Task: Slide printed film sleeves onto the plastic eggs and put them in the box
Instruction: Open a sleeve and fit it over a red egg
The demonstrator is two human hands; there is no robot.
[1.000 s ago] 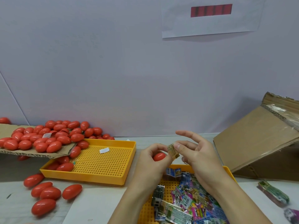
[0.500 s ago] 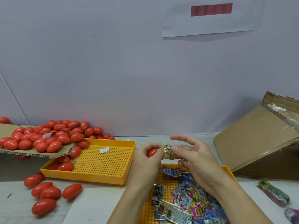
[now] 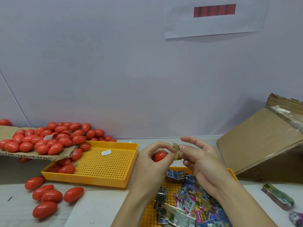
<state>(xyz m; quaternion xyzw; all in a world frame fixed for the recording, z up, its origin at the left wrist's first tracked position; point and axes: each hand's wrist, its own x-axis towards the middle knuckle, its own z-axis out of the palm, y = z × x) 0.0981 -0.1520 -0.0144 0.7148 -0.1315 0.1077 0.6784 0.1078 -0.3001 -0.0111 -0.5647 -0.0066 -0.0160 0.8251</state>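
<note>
**Above the near yellow tray: sleeve being fitted to egg**

Above the far edge of the near yellow tray (image 3: 232,173), one red egg (image 3: 159,156) is held in the left hand (image 3: 152,163), with thumb and fingers curled round it and its right end left bare. Just right of that egg, a printed film sleeve (image 3: 177,152) is pinched between the thumb and forefinger of the right hand (image 3: 200,163); the remaining fingers of that hand are spread loosely above. The sleeve appears to touch the egg's tip, though whether it has been started over the tip cannot be told.

Step in hand, as judged: sleeving, at the mouth-to-tip stage. The next move is judged to call for the sleeve's mouth to be kept open and drawn leftward along the egg, after which the egg is to be carried to the cardboard box (image 3: 262,145), lying tilted to the right of the tray.

Further stock, relative to the near tray: loose sleeves (image 3: 193,205) heaped inside it; unsleeved eggs (image 3: 44,140) piled on a cardboard flap well to its left; a second yellow tray (image 3: 101,164) just left of it.
</note>
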